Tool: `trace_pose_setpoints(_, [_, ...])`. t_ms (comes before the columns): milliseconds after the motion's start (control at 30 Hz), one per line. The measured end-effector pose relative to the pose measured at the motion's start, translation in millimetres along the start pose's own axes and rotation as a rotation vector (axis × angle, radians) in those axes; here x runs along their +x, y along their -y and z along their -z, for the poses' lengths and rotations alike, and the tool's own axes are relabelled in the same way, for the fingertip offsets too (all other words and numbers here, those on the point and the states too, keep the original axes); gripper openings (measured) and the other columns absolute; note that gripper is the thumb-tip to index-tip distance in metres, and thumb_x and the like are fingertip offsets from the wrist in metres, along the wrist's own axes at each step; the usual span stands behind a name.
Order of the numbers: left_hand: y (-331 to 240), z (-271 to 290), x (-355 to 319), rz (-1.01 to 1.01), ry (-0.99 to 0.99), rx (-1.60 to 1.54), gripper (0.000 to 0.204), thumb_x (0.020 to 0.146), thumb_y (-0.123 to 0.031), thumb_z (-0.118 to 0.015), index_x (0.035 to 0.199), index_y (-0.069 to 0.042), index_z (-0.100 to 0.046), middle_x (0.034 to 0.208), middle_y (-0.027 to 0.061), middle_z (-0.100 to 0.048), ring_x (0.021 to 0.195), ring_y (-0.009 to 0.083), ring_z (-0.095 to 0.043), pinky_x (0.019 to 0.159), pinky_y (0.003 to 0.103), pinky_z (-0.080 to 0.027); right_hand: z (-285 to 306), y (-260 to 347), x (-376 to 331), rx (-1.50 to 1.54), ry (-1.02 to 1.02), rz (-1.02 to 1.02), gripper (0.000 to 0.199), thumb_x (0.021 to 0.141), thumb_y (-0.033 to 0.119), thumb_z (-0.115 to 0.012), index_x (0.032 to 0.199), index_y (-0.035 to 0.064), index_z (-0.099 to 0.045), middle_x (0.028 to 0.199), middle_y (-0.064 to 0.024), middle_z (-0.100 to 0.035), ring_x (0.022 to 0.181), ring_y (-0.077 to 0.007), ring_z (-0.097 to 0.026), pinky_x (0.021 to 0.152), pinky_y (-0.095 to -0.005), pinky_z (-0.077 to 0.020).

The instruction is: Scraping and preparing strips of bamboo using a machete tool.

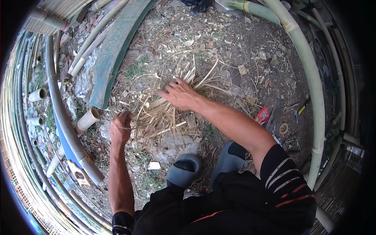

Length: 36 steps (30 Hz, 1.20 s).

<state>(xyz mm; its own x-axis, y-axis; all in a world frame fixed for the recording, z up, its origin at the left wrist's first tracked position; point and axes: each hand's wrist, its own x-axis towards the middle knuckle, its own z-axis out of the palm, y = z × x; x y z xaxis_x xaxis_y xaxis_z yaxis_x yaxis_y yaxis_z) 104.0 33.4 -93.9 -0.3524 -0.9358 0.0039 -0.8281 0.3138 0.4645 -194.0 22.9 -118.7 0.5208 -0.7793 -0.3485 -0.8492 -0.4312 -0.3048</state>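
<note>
Bamboo strips [172, 113] lay in a loose pile on the littered ground just ahead of the grey slippers [184, 169]. The left hand [120, 127] was closed on a few thin strands at the pile's left edge. The right hand [179, 94], fingers spread, pressed down on the pile's top. Cut bamboo poles [58, 113] lay to the left, a long green pole [313, 86] curved on the right. Both forearms reached forward from the crouch.

The left hand [120, 129] was curled shut, forearm upright from below. The right hand [181, 94] reached forward, fingers spread, palm down.
</note>
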Motion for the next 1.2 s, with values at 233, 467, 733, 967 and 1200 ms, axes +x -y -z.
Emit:
trace_pose_setpoints(233, [-43, 64, 12, 0.116, -0.741, -0.572, 0.020, 0.104, -0.018, -0.056, 0.110, -0.002, -0.066, 0.082, 0.0067, -0.066, 0.080, 0.0150, -0.065, 0.077, 0.032, -0.054, 18, -5, -63, 0.143, -0.079, -0.042, 0.062, 0.065, -0.011, -0.061, 0.126, -0.0020, -0.059, 0.070, -0.0170, -0.060, 0.073, -0.0309, -0.067, 0.089, -0.0522, -0.0562])
trace_pose_setpoints(467, [-111, 152, 29, 0.029, -1.152, -0.905, 0.030, 0.107, -0.029, -0.051, 0.107, 0.001, -0.057, 0.076, 0.0045, -0.057, 0.061, 0.0100, -0.045, 0.063, 0.023, -0.039, 60, -32, -108, 0.557, -0.820, -0.259, 0.064, 0.077, 0.011, -0.071, 0.137, -0.0033, -0.051, 0.088, -0.0242, -0.069, 0.078, -0.0341, -0.071, 0.067, -0.0434, -0.0611])
trace_pose_setpoints(733, [-129, 10, 18, 0.415, -0.024, -1.529, 0.076, 0.096, -0.056, -0.059, 0.147, -0.004, -0.037, 0.134, 0.0140, -0.054, 0.118, 0.0214, -0.053, 0.104, 0.035, -0.039, 117, 30, -85, 1.058, -0.299, -0.462, 0.081, 0.092, 0.046, -0.067, 0.147, -0.0050, -0.035, 0.114, -0.0304, -0.061, 0.079, -0.0313, -0.069, 0.066, -0.0350, -0.0620])
trace_pose_setpoints(967, [-109, -34, -9, 0.496, 0.159, -1.552, 0.097, 0.068, -0.050, -0.090, 0.143, -0.010, -0.043, 0.131, 0.0054, -0.058, 0.122, 0.0209, -0.055, 0.109, 0.040, -0.042, 37, 71, -52, 1.212, -0.545, -0.052, 0.078, 0.086, 0.021, -0.076, 0.138, -0.0076, -0.026, 0.105, -0.0293, -0.059, 0.095, -0.0401, -0.064, 0.086, -0.0468, -0.0531])
trace_pose_setpoints(1200, [-135, -31, -11, 0.438, 0.386, -1.632, 0.088, 0.069, -0.030, -0.094, 0.139, -0.003, -0.047, 0.122, 0.0080, -0.064, 0.103, 0.0214, -0.066, 0.094, 0.036, -0.054, 64, 39, -89, 1.443, -0.061, 0.155, 0.087, 0.095, 0.072, -0.043, 0.109, -0.0102, -0.067, 0.097, -0.0304, -0.067, 0.105, -0.0339, -0.065, 0.083, -0.0430, -0.0547])
